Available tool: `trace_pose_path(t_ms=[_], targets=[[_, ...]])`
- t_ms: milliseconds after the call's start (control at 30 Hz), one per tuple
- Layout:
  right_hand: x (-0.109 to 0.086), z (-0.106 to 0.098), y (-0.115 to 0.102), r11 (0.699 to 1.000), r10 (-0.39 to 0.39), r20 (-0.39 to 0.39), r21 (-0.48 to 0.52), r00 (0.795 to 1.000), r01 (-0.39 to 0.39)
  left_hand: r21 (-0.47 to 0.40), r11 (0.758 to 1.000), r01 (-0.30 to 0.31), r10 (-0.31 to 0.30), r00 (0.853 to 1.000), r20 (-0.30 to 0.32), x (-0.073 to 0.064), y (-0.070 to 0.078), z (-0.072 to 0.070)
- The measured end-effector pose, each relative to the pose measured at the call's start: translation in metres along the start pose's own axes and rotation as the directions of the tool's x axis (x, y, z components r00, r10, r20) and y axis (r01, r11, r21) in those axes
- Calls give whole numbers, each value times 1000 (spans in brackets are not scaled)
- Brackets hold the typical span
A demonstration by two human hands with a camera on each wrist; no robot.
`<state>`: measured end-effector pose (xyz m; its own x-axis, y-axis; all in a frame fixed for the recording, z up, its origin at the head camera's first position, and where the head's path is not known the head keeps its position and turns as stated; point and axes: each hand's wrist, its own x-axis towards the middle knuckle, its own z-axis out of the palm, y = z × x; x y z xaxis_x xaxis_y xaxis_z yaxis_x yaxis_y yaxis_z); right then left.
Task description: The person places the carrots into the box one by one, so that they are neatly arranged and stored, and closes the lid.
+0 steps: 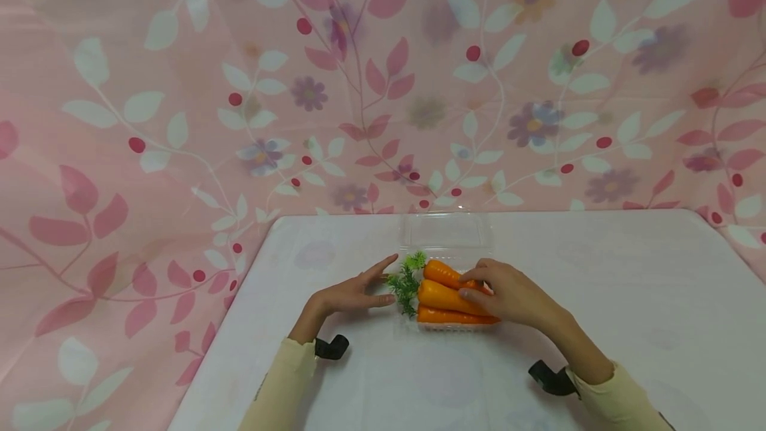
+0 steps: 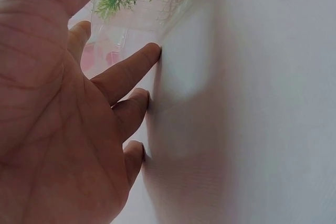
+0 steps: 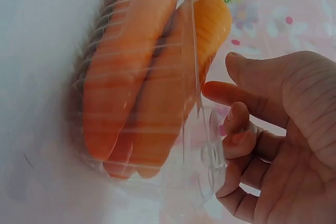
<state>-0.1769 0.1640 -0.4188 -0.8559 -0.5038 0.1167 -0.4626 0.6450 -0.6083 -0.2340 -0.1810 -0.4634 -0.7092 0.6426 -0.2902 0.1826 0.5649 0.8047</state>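
Several orange toy carrots [image 1: 451, 296] with green leafy tops [image 1: 405, 289] lie side by side in a clear plastic container [image 3: 178, 182]. Its clear lid [image 1: 445, 230] is folded back behind it. My right hand [image 1: 517, 294] is over the carrots' narrow ends, index finger and thumb close to them. In the right wrist view, its fingers are loosely bent beside the container wall, with nothing pinched between them; whether they touch a carrot is unclear. My left hand [image 1: 353, 294] is spread on the table at the leafy side, several fingertips resting on the cloth.
A white cloth covers the table [image 1: 455, 384]. Behind it hangs a pink floral curtain [image 1: 383, 85]. A black wrist camera [image 1: 332, 347] sits on the left forearm, another black device [image 1: 552, 378] on the right.
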Motion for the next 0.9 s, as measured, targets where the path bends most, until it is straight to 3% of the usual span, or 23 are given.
trace_pose_path(t_ms=[300,467,633,767,900], targets=[[6,-5,20,1000,25,-92,14,995,-24,2,1000,10,-10,1000,-7,-4,6,-2],[12,-8,33,1000,-13,-186,15,982,16,-2,998,-57,57,998,-41,-1,4,-3],[17,-11,41,999,-42,-261,15,964,48,-71,986,-151,139,980,-145,6,2,-5],[24,-14,48,999,-15,-291,26,957,23,-105,987,-120,85,953,-292,12,10,-8],[26,-18,58,996,59,-318,85,946,-33,-108,991,-79,33,926,-375,21,16,-12]])
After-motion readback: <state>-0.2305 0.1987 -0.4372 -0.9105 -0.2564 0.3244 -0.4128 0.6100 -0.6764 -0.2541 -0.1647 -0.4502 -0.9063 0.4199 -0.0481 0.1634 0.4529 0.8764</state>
